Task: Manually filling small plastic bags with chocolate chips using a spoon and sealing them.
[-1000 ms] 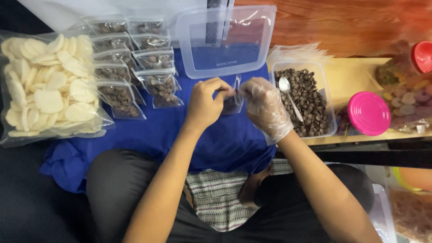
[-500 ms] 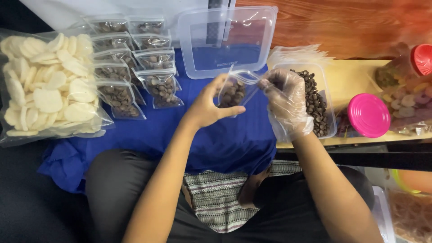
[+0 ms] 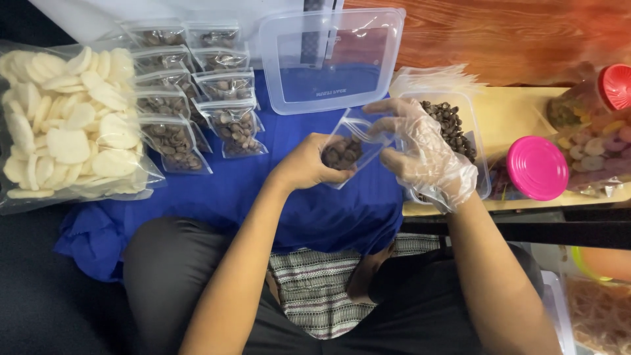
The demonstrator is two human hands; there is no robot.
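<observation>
Small clear bag (image 3: 347,150) of brown pieces is cupped from below by the bare left hand (image 3: 307,163); its top edge is pinched by the gloved right hand (image 3: 420,152).

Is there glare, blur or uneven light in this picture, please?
Head view: glare streaks the clear plastic lid and the small clear bag of brown pieces; the gloved right hand looks slightly soft, the bare left hand sharper; the lower left corner is dark, the red-capped jar at the right edge blurred.

Middle of frame: bare left hand (image 3: 303,164) holds small clear bag (image 3: 350,148) of brown chips; gloved right hand (image 3: 424,154) touches bag top.
</observation>
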